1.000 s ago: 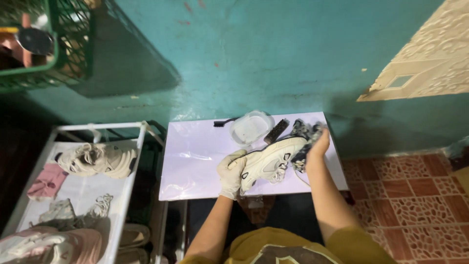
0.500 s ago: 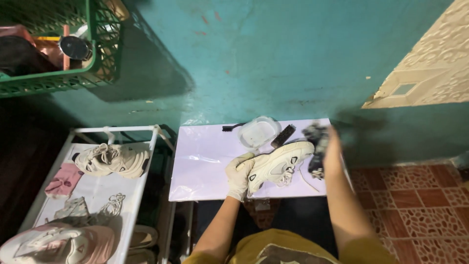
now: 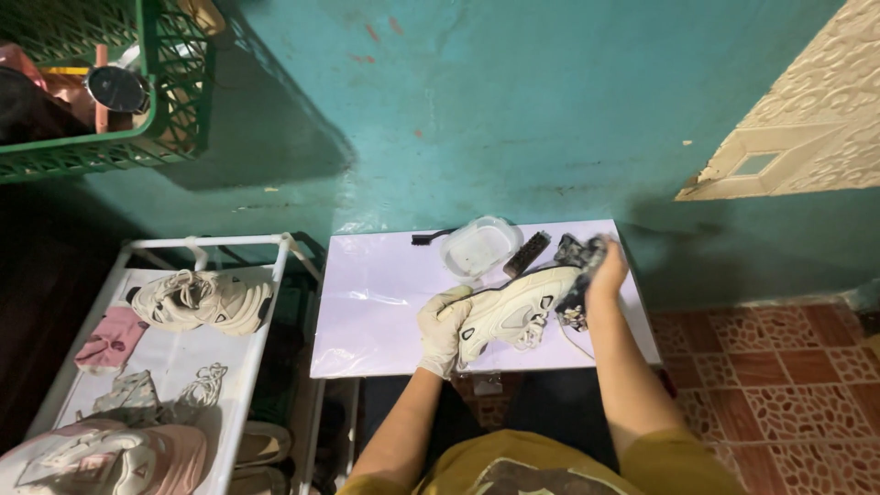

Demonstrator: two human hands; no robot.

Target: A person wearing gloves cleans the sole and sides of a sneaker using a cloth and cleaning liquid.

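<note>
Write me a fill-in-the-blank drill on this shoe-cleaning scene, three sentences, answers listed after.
1. The left hand, which holds the white sneaker, wears a ____.
2. The right hand is bare and presses a dark rag to the sneaker's ____ end.
3. The clear plastic container sits on the small table between two ____.

Missing words: glove; heel; brushes

On the desk a shoe lies near the front edge; behind it sit a bowl and a brush. Left of the desk stands a rack carrying another shoe.
</note>
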